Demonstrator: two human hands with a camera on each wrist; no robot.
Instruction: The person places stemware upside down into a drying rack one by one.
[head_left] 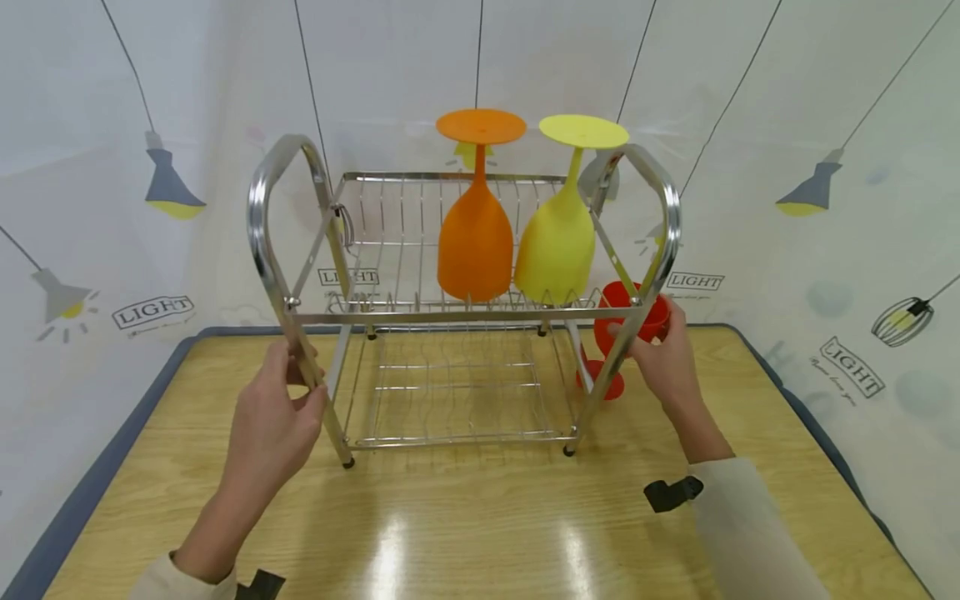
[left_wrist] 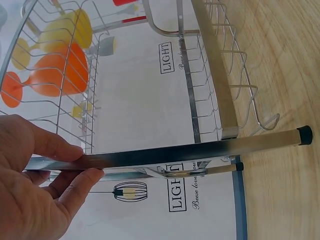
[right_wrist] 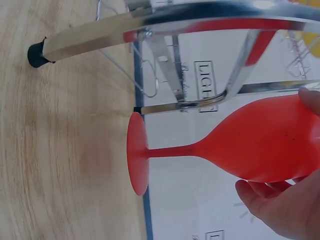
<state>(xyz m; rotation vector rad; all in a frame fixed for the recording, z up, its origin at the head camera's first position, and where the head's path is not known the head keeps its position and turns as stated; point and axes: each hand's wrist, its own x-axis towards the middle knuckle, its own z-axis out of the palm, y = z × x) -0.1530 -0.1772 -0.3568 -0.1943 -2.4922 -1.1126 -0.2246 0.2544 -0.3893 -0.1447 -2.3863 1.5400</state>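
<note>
A two-tier metal dish rack (head_left: 465,317) stands on the wooden table. My left hand (head_left: 273,408) grips its left front leg between thumb and fingers, as the left wrist view also shows at the metal tube (left_wrist: 165,152). At the rack's right side my right hand (head_left: 663,354) holds a red goblet (right_wrist: 265,140) by its bowl, upright with the foot down, close over the table. On the upper tier, an orange goblet (head_left: 476,242) and a yellow goblet (head_left: 558,242) stand upside down side by side, feet up. The right front leg partly hides the red goblet in the head view.
The lower rack tier (head_left: 457,387) has bare wires. Behind the table (head_left: 465,517) hangs a white backdrop (head_left: 397,67) printed with lamps and the word LIGHT. A dark blue edge (head_left: 817,442) borders the tabletop. Black straps sit at both cuffs.
</note>
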